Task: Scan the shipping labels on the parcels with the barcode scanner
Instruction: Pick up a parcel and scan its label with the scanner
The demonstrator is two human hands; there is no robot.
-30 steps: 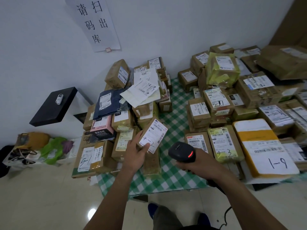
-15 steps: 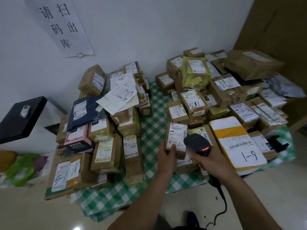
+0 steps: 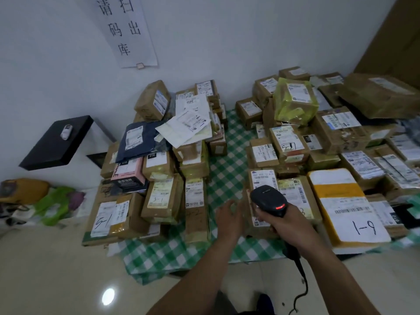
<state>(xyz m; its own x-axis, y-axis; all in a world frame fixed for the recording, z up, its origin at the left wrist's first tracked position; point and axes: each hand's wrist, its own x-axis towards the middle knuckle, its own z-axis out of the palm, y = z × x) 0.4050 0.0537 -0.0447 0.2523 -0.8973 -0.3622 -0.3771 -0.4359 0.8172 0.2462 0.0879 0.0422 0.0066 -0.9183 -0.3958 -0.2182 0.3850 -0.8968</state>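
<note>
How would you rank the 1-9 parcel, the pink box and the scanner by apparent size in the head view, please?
1. 1-9 parcel, clearly largest.
2. The pink box and scanner look alike; the scanner is nearer the camera, so I would not rank them.

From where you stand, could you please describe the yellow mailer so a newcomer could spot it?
On the green checked tablecloth, take the right-hand pile. At its near edge lies the flat yellow mailer; unlike the brown boxes around, its white label reads 1-9.

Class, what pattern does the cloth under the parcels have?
The cloth is green-and-white checked; the head view shows it best.
</note>
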